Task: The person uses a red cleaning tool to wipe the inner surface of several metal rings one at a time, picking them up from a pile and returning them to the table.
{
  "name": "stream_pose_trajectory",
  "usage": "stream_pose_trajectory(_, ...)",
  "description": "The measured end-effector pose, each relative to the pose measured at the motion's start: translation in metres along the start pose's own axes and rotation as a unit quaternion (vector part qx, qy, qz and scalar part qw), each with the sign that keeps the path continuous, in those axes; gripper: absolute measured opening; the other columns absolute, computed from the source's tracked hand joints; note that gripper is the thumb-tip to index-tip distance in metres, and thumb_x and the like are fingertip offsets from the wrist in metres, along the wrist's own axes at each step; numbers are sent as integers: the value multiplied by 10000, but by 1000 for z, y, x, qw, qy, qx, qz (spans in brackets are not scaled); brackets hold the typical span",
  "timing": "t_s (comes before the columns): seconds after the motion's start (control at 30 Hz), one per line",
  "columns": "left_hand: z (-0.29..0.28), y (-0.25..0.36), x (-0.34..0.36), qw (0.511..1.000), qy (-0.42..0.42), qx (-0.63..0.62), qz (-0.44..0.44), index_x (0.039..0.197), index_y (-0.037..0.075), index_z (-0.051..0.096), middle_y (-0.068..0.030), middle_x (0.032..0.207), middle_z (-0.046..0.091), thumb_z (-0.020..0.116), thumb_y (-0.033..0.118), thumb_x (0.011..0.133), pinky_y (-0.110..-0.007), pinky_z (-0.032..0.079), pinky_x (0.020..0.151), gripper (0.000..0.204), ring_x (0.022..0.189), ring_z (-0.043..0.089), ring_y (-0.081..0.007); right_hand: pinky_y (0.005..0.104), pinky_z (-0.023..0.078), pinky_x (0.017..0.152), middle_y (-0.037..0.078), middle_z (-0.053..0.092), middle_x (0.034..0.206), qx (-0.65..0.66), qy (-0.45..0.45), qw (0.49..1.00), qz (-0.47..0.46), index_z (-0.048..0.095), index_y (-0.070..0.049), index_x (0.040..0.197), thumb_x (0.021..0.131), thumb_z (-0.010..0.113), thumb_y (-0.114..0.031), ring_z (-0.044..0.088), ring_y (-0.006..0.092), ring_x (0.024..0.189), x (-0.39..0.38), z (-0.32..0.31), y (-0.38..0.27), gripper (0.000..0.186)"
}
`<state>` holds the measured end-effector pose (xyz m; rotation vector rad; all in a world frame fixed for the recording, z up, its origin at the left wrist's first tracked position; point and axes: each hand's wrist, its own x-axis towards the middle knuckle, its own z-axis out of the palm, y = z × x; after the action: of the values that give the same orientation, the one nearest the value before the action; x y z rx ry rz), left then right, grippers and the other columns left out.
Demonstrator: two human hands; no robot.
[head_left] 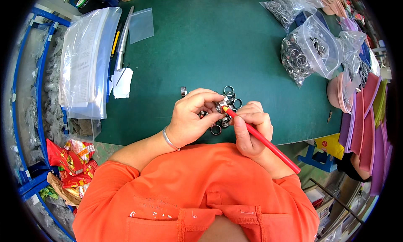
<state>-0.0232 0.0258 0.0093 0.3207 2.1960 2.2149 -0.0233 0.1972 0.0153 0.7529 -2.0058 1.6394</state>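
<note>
Between the thumb and fingers of my left hand (194,114) is a silver metal ring (222,103). My right hand (255,127) is closed round a long red pen (273,147). Its yellowish tip points left and meets or nearly meets the held ring; I cannot tell which. Several loose rings lie on the table beneath and beside my fingers, among them a dark one (215,130) and another (238,103). A single ring (184,91) stands apart, just behind my left hand. My fingers partly hide the pile.
Plastic bags of rings (299,59) lie on the green table (201,40) at the right, by a pink container (338,93). Plastic-sleeved papers (86,65), a tapered metal rod (123,40) and a small clear bag (142,25) lie at the left. Blue shelving (40,95) stands left.
</note>
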Motion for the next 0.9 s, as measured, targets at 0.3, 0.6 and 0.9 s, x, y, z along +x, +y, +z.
stream_pose_trajectory(0.3, -4, 8, 1, 998, -30, 46, -6, 1079, -60, 592, -127, 1079, 560, 661, -156, 749, -250, 549, 750, 351, 865, 633, -156, 328, 493, 621, 141, 632, 828, 47, 20, 999, -15, 564, 9, 976, 746, 710, 74, 618, 237, 699, -3, 0, 4, 280)
stream_pose_trajectory(0.6, -2, 11, 2, 999, -10, 6, -30, 1039, -26, 603, -100, 1044, 555, 702, -107, 740, -240, 522, 667, 326, 808, 610, -130, 256, 552, 731, 157, 658, 992, 153, 64, 958, 232, 491, 9, 1013, 831, 621, 118, 641, 133, 834, -6, 9, 4, 249)
stream_pose_trajectory(0.9, -16, -17, 14, 912, -111, 382, 99, 967, 55, 634, -102, 968, 581, 765, 56, 677, -366, 443, 786, 319, 905, 538, -296, 290, 546, 785, 194, 649, 1005, 189, 49, 946, 259, 447, -25, 1044, 836, 583, 134, 653, 176, 878, -8, 6, 6, 295)
